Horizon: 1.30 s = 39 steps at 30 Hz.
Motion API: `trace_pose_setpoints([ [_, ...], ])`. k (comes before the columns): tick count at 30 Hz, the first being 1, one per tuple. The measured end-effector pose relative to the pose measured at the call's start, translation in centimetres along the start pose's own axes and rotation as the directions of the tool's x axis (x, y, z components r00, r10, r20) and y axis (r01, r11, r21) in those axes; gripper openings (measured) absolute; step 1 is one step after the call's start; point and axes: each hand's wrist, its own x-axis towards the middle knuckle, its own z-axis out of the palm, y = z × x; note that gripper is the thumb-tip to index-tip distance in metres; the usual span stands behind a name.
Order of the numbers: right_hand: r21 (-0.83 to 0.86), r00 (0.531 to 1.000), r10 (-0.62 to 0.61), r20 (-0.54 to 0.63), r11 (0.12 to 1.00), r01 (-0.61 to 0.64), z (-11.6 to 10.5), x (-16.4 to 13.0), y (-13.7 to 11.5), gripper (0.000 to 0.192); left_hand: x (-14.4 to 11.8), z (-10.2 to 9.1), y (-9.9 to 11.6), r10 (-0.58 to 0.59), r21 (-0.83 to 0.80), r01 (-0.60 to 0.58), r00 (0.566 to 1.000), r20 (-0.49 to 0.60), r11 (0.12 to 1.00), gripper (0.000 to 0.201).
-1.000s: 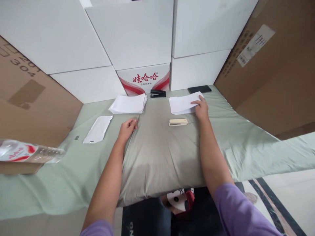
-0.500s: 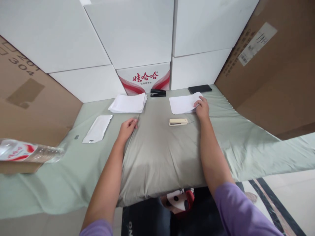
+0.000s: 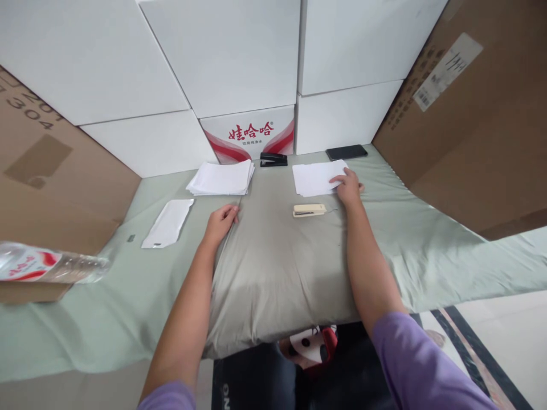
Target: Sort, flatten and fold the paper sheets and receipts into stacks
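the right-hand paper stack lies flat on the green-grey cloth of the table, squared and settled. one second ago its top sheet was lifted at the near right corner and the sheets below were fanned out of line; half a second ago the sheet was lower; now no raised edge shows. the right hand has moved from a pinch on that corner to a flat press, fingers spread over the stack's right edge, grasping nothing. judgement: the stack has been tidied and laid down rather than a sheet drawn off.

the beige stapler sits just beside that hand, on the near side of the stack, untouched and unmoved. the left hand rests loosely curled on the cloth, holding nothing, in the same spot throughout.

further out: a second paper stack to the left, a black stapler against the printed carton, a dark phone at the back right, a flat white plastic sleeve at the left, a water bottle lying at the far left edge. none of these has shifted.
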Motion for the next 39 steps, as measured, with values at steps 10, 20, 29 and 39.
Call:
trace_pose_setpoints([
  [10, 0.061, 0.818, 0.055, -0.573, 0.998, -0.024, -3.0, 1.0, -2.3, 0.049, -0.2, 0.0, 1.0, 0.085, 0.164, -0.060, 0.985, -0.151, 0.985, 0.033],
  [20, 0.551, 0.796, -0.585, -0.159, 0.616, 0.563, 4.9, -13.0, -19.0, 0.019, 3.4, 0.1, 1.8, 0.222, 0.523, -0.081, 0.951, -0.214, 0.849, 0.059],
  [29, 0.706, 0.830, -0.514, 0.218, 0.670, 0.230, 10.1, -16.6, -18.2, 0.015, 5.8, 2.1, 2.7, 0.167, 0.633, -0.083, 0.983, -0.075, 0.770, 0.050],
  [39, 0.885, 0.893, -0.257, 0.369, 0.390, -0.254, 10.2, -15.7, -18.8, 0.005, 4.4, 1.2, 4.4, 0.128, 0.557, 0.100, 0.926, -0.355, 0.824, 0.033],
])
